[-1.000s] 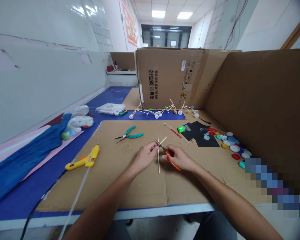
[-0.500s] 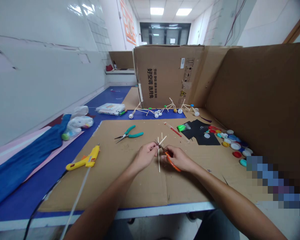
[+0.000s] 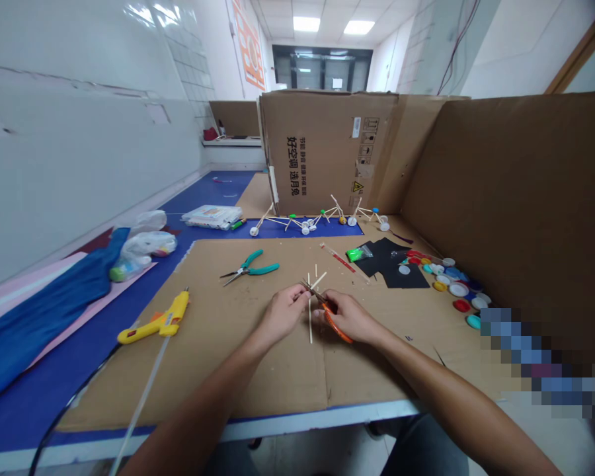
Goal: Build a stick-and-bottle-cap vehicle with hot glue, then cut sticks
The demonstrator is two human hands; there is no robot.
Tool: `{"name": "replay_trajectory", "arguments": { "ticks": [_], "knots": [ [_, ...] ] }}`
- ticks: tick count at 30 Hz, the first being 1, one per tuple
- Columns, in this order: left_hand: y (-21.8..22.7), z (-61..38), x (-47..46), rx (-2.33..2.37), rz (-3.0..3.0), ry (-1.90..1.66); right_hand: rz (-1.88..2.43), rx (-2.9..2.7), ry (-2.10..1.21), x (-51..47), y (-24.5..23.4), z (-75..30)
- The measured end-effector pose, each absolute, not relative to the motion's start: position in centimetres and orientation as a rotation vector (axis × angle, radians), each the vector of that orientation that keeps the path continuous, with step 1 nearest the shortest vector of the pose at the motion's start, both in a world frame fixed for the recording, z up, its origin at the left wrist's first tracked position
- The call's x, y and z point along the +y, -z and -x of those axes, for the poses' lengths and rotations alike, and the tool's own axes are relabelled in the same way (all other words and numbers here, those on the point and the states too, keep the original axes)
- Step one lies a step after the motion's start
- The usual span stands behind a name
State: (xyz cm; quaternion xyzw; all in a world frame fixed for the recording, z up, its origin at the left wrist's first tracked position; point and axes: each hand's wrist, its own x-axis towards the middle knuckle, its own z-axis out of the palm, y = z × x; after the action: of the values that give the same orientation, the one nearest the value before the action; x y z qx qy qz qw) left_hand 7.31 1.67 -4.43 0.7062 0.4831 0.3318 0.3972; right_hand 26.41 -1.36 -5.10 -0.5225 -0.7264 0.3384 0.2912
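My right hand is closed round the orange handles of a pair of scissors. Their dark blades point left, toward the fingertips of my left hand. That hand is pinched on a thin wooden stick, which slants up to the right past the blades; its lower end is hidden by the fingers. Between the hands, a longer pale stick lies on the cardboard, partly covered. A short stick piece rests just beyond them.
Teal-handled pliers and a yellow glue gun lie to the left. At the back stand stick frames with bottle-cap wheels. Black sheets and several bottle caps lie right, near a tall cardboard wall.
The whole view has shifted slightly, so things appear a little further left. Both hands keep nearly the same pose around the scissors and stick.
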Motion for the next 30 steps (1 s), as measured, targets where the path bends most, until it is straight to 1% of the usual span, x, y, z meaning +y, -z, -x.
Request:
{"name": "replay_trajectory", "arguments": {
  "ticks": [7, 30],
  "knots": [
    [3.87, -7.51, 1.16, 1.25, -1.895, -0.851, 1.417, -1.921, -0.919, -1.51, 4.85, -26.39],
    [4.01, -7.14, 1.4, 1.221, -1.951, -0.842, 1.396, -1.916, -0.931, -1.35, 4.9, -26.42]
  ]
}}
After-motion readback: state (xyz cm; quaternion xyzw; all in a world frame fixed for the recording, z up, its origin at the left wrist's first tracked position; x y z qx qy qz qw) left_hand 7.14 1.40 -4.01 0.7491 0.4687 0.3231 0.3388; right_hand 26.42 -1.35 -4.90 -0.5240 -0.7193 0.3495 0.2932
